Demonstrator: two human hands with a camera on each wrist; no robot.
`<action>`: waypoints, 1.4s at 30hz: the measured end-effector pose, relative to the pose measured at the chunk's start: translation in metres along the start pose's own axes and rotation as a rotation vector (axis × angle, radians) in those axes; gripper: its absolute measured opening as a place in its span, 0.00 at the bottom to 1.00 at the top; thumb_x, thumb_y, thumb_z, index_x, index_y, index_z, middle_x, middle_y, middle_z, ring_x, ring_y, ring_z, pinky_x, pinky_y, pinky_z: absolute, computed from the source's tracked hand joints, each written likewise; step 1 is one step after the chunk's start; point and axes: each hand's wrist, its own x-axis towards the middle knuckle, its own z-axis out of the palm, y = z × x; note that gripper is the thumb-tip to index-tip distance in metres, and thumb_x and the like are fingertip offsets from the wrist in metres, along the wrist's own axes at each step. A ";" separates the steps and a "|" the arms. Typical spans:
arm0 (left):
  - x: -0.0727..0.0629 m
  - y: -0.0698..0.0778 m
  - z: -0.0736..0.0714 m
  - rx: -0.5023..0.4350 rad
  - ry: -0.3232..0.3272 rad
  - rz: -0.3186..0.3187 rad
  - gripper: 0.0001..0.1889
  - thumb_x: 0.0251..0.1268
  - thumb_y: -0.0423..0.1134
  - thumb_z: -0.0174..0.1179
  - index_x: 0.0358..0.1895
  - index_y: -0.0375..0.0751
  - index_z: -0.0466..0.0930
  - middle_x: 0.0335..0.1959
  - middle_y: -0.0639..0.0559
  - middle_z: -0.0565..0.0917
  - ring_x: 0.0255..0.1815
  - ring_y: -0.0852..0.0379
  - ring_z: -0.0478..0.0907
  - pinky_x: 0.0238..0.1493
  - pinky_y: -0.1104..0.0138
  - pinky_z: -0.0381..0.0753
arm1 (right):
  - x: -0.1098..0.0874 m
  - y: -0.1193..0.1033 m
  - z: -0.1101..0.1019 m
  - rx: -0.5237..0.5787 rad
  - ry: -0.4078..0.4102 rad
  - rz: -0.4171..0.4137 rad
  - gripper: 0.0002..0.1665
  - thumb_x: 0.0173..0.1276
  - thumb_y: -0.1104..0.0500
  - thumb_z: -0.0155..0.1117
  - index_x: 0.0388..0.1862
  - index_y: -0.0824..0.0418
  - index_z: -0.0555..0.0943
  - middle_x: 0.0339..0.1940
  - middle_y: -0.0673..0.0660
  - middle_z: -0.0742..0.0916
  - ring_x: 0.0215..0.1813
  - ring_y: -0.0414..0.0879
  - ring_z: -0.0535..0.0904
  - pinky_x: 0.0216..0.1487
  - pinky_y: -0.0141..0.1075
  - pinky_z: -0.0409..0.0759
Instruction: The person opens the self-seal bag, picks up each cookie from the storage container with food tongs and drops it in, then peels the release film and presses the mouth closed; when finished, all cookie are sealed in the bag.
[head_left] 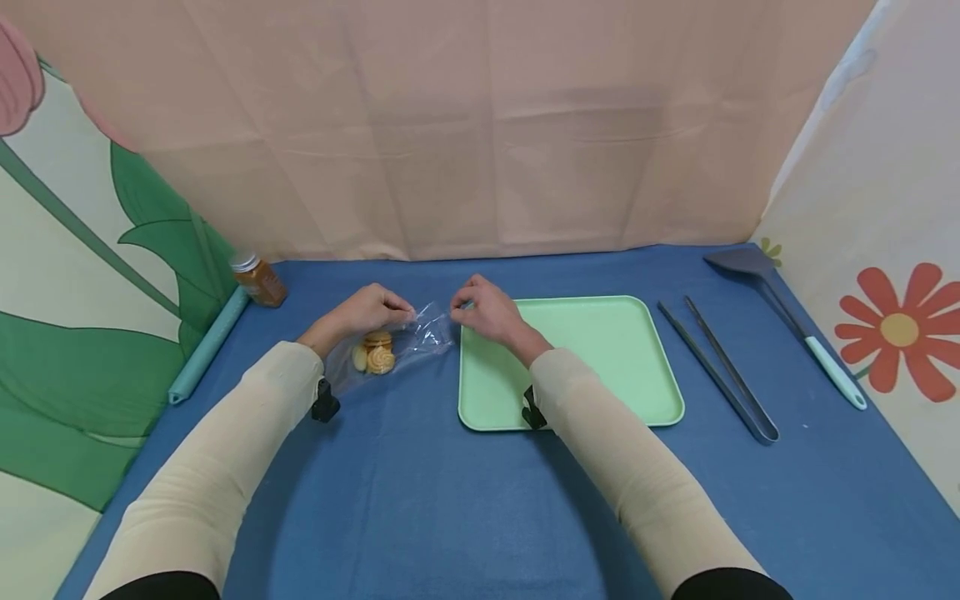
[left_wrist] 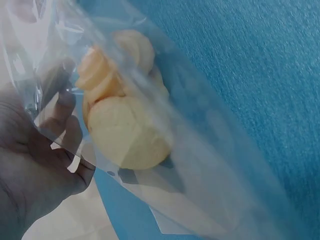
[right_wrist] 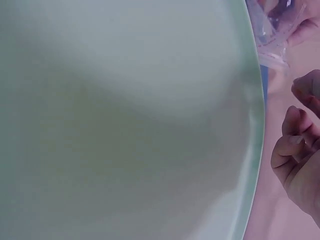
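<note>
blue cloth [head_left: 435, 492]: tray [head_left: 600, 358] beside tongs [head_left: 712, 372]; left hand [head_left: 369, 310] pinches bag [head_left: 429, 333], right hand [head_left: 487, 312] loosely curled

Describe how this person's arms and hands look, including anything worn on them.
Long, plain cream sleeves cover the arms down to the wrists. A small black device sits at each wrist, its details too small to make out. Black fabric or bands show farther up, at the picture's bottom edge. The left hand and right hand wear no gloves.
</note>
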 end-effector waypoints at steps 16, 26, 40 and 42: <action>0.002 -0.006 0.000 -0.011 0.014 -0.015 0.16 0.74 0.47 0.60 0.55 0.44 0.87 0.56 0.43 0.86 0.52 0.48 0.83 0.52 0.54 0.80 | -0.016 0.000 -0.005 0.164 0.030 -0.071 0.12 0.75 0.58 0.59 0.45 0.61 0.88 0.49 0.55 0.78 0.36 0.47 0.72 0.38 0.36 0.72; -0.002 -0.006 -0.002 -0.029 -0.004 0.002 0.16 0.74 0.48 0.59 0.56 0.44 0.86 0.32 0.45 0.86 0.22 0.60 0.72 0.46 0.57 0.78 | -0.021 -0.004 -0.008 0.346 0.039 -0.074 0.12 0.75 0.58 0.60 0.45 0.64 0.87 0.49 0.54 0.77 0.30 0.46 0.69 0.34 0.36 0.70; 0.000 -0.008 -0.004 -0.050 -0.008 0.000 0.15 0.75 0.46 0.59 0.55 0.44 0.86 0.11 0.54 0.70 0.11 0.60 0.56 0.31 0.60 0.71 | -0.036 -0.022 -0.019 0.415 0.039 -0.125 0.09 0.71 0.61 0.63 0.41 0.63 0.88 0.48 0.54 0.78 0.27 0.46 0.67 0.32 0.36 0.68; 0.000 -0.008 -0.004 -0.057 -0.010 -0.004 0.15 0.75 0.46 0.58 0.55 0.44 0.86 0.10 0.54 0.69 0.11 0.60 0.56 0.30 0.60 0.71 | -0.040 -0.024 -0.022 0.413 0.033 -0.142 0.09 0.71 0.61 0.62 0.40 0.62 0.88 0.48 0.54 0.78 0.30 0.47 0.69 0.34 0.36 0.69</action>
